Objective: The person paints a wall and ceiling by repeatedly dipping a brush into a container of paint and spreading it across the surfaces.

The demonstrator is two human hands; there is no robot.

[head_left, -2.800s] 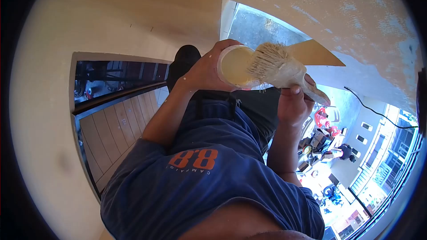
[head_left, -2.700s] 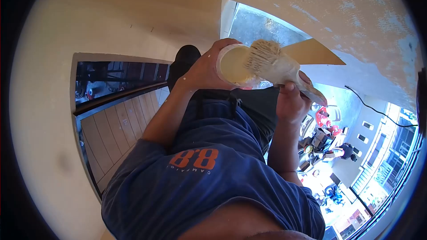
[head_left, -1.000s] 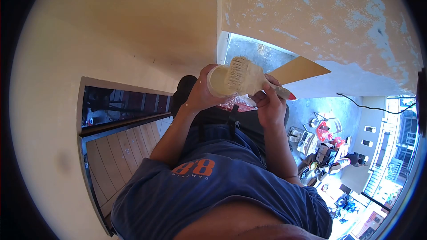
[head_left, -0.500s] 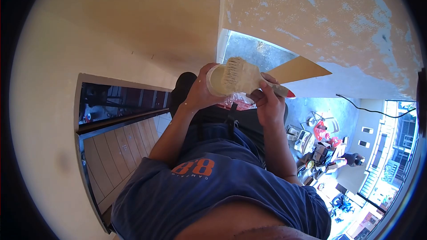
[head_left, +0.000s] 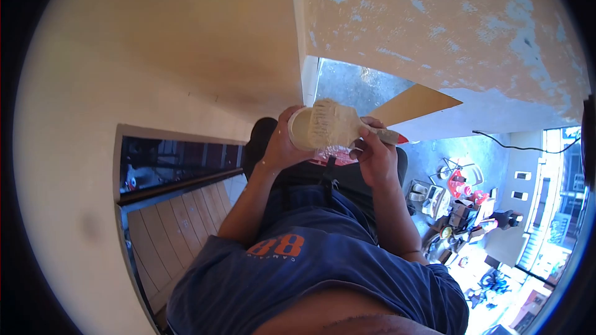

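Observation:
My left hand [head_left: 280,146] is wrapped round a pale plastic cup [head_left: 300,129] whose open mouth faces up toward me. In my right hand [head_left: 376,154] is a wide paintbrush [head_left: 338,123], gripped by its red-tipped handle. Cream paint coats the brush's bristles and head, and the bristles overlap the cup's right rim in this view. Both hands are held out in front of my body at about waist height. Small pale specks dot my left wrist.
A cream wall [head_left: 205,43] rises ahead and left, beside an opening with a dark rail [head_left: 180,186]. To the right stands a wall with patchy, peeling paint [head_left: 422,25]. Far below right, boxes, chairs and other clutter [head_left: 462,211] cover the floor; a black cable [head_left: 515,147] hangs nearby.
The cup, brush and both hands sit lower in view as the camera has tilted slightly. The brush stays at the cup's rim, and both grips are the same.

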